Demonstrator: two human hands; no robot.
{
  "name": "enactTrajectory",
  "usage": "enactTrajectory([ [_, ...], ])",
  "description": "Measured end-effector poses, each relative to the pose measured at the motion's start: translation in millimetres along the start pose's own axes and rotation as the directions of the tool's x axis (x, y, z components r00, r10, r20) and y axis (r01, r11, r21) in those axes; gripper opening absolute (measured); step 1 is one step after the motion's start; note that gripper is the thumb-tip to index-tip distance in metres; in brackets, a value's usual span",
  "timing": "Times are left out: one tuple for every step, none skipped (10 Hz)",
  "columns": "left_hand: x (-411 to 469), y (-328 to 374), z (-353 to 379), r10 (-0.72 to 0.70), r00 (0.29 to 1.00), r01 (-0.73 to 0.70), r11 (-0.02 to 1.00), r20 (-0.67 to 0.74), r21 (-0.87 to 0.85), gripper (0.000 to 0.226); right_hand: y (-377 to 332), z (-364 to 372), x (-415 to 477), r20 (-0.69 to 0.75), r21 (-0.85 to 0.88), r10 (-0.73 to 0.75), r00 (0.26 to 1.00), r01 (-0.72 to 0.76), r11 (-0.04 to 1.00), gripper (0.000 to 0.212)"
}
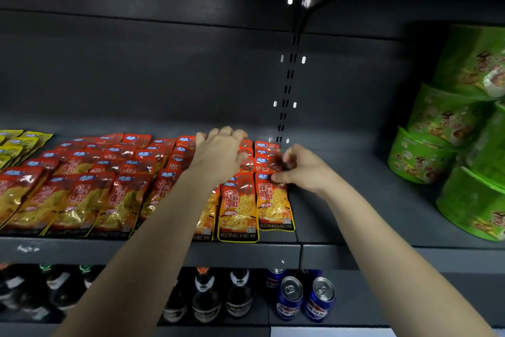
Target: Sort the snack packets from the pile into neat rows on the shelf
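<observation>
Red snack packets (237, 208): overlapped rows on shelf (396, 200). Left hand (218, 156): fingers curled over rear packets, grip unclear. Right hand (303, 170): fingers pinching rightmost row.

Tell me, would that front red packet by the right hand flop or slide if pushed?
The red packet would probably flop: it looks like a thin, flat pouch. Its glossy film catches light, so it may slide easily on the shelf. Lying flat, it seems unlikely to roll or tip.
</observation>
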State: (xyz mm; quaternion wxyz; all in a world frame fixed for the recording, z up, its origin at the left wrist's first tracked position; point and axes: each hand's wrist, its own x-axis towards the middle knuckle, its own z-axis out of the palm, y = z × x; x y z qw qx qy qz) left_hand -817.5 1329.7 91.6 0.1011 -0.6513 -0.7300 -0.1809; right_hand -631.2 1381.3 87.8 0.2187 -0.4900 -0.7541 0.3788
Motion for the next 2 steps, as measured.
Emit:
enactTrajectory([
  [-12.5, -13.1, -10.3, -0.03, 1.0, 0.03, 1.0, -0.002, -0.003, 0.041, -10.3, 6.6, 3.4, -0.084, -0.026, -0.128, 0.988, 0.126, 0.992, 0.024],
  [-30.7, -29.6, -24.4, -0.047, 0.999, 0.047, 0.999, -0.003, -0.01, 0.041, -31.4, 22.7, -3.9, -0.089, -0.124, -0.241, 0.966, 0.229, 0.965, 0.018],
])
